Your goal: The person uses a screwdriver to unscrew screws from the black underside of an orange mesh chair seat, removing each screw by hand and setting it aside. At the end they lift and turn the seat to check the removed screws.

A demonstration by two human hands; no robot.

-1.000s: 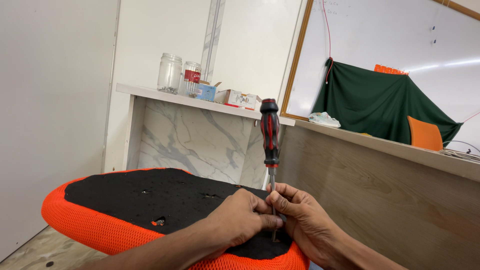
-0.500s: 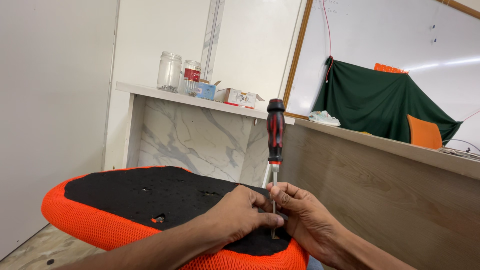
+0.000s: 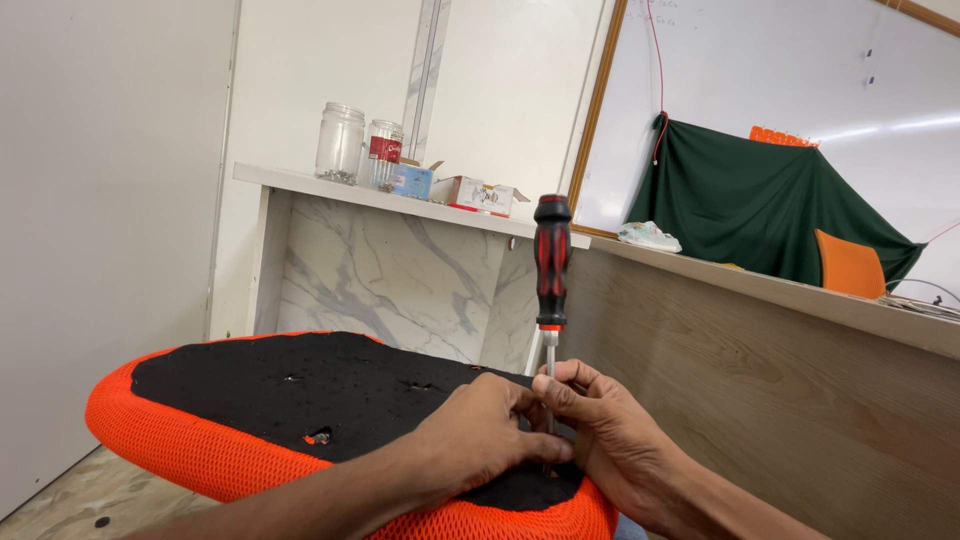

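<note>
A screwdriver (image 3: 551, 262) with a red and black handle stands upright, its tip down on the black underside (image 3: 300, 385) of an orange mesh seat cushion (image 3: 180, 445). My left hand (image 3: 485, 435) and my right hand (image 3: 600, 435) meet around the lower metal shaft, fingers pinching it near the tip. The handle stands free above both hands. What sits under the tip is hidden by my fingers. A small hole with metal in it (image 3: 320, 436) shows on the black panel to the left.
A marble-faced counter (image 3: 400, 275) behind the seat carries two glass jars (image 3: 340, 143) and small cardboard boxes (image 3: 470, 192). A wooden desk front (image 3: 760, 380) stands at the right, with a dark green cloth (image 3: 760, 200) draped above it and a whiteboard behind.
The screwdriver has straightened from a slight tilt to upright and shifted a little to the right. Both hands stay closed around its shaft at the same spot.
</note>
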